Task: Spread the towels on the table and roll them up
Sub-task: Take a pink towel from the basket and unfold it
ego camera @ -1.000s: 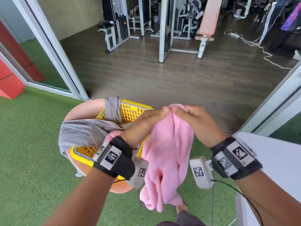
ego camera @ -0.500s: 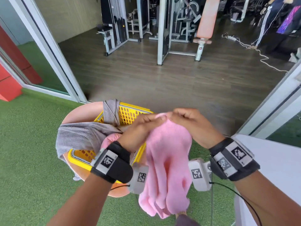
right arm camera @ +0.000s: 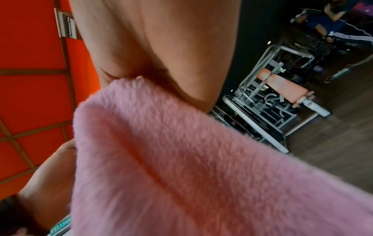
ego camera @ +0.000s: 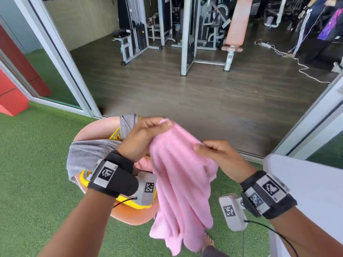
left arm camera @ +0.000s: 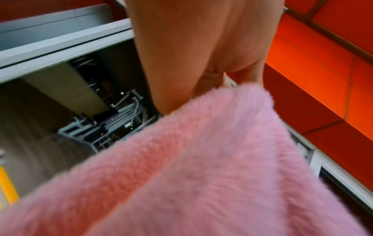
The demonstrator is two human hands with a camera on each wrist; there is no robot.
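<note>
My left hand [ego camera: 143,138] and right hand [ego camera: 220,154] each pinch the pink towel [ego camera: 181,182] — its folds hang toward 6 o'clock.

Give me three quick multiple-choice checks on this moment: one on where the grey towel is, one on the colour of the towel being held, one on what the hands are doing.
1. Where is the grey towel?
A. Spread on the white table
B. Draped over the rim of the yellow basket
C. On the wooden floor

2. What colour is the towel held in the air?
A. Pink
B. Blue
C. Yellow

3. How is that towel held?
A. By the left hand alone
B. Lying loose across both forearms
C. Pinched at its top edge by both hands

Answers: 1 B, it hangs over the yellow basket, not on the white table. 2 A, the pink towel hangs in folds. 3 C, the left hand and the right hand each grip the upper edge.
</note>
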